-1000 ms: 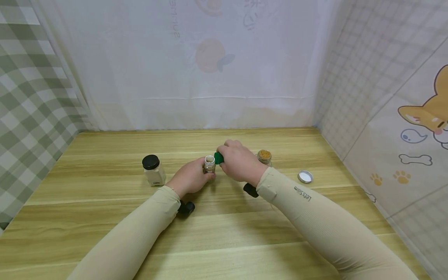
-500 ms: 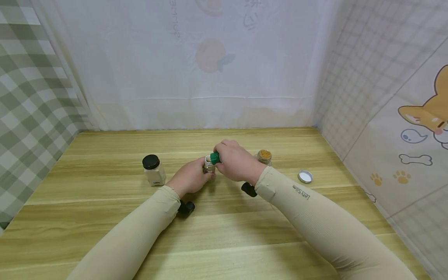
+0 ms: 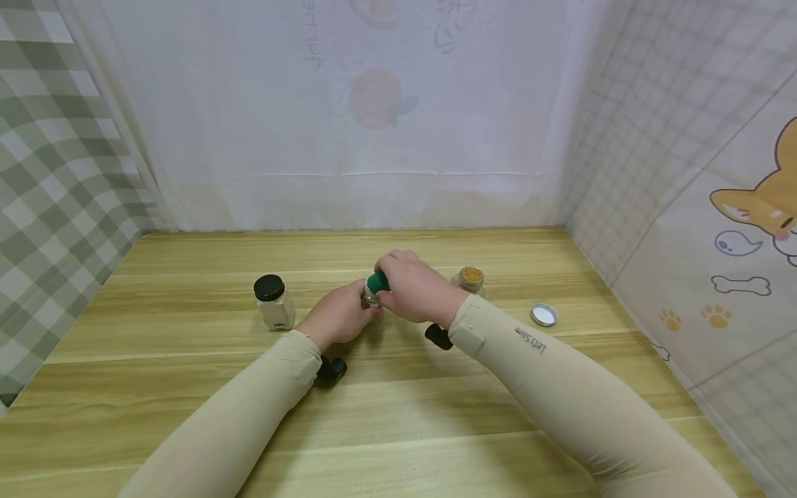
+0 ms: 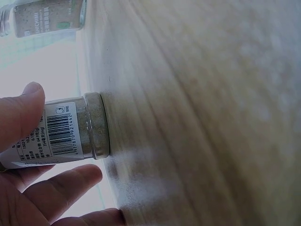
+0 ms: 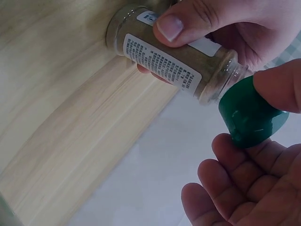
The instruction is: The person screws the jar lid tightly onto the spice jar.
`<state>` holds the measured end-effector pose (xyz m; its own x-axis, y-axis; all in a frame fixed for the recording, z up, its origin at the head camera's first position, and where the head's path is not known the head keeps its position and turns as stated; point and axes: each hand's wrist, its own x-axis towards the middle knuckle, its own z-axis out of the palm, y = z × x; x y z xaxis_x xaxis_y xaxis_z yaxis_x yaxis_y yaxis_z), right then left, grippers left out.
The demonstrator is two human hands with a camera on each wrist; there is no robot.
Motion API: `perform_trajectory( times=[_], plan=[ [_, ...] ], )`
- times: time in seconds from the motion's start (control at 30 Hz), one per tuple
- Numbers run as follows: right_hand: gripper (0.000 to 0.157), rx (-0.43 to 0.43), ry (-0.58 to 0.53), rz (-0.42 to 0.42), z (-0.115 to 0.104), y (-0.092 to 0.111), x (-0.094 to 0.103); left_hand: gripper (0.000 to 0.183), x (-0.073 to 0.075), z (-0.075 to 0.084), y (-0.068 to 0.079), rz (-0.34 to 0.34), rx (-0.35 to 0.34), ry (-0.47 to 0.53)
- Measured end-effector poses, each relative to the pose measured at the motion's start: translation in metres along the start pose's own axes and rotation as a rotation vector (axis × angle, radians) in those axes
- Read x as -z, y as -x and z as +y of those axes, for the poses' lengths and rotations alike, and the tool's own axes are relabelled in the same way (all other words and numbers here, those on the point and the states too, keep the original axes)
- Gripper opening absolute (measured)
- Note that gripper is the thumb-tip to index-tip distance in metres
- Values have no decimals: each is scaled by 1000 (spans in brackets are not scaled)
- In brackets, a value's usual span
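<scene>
The left hand [image 3: 341,313] grips the small jar [image 4: 70,129] upright on the tabletop [image 3: 398,415]; the right hand [image 3: 418,289] pinches the green cap [image 5: 249,113], which looks askew at the jar's mouth. Turned at that slant, it could catch crookedly — and a slack left grip might let the jar twist or tip. Farther right, the open jar [image 3: 471,277] of orange granules could spill if the right hand swung back into it.
</scene>
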<state>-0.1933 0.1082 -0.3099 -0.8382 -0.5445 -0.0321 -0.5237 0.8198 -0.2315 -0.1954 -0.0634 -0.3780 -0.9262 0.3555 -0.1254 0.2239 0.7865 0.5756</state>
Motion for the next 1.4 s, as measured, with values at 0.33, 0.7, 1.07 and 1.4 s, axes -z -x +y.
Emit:
perform_trajectory(
  times=[0.33, 0.7, 1.07, 1.4],
  plan=[
    [38, 11, 3, -24, -1, -4, -2, 24, 0, -1, 0, -4, -2, 7],
    [34, 54, 58, -29, -2, -6, 0, 19, 1, -1, 1, -17, -10, -2],
    [30, 62, 77, -69, -5, -7, 3, 22, -1, -2, 0, -17, -22, -12],
    [28, 85, 125, -88, -6, -12, 5, 25, 2, -2, 0, -21, -26, -13]
  ],
)
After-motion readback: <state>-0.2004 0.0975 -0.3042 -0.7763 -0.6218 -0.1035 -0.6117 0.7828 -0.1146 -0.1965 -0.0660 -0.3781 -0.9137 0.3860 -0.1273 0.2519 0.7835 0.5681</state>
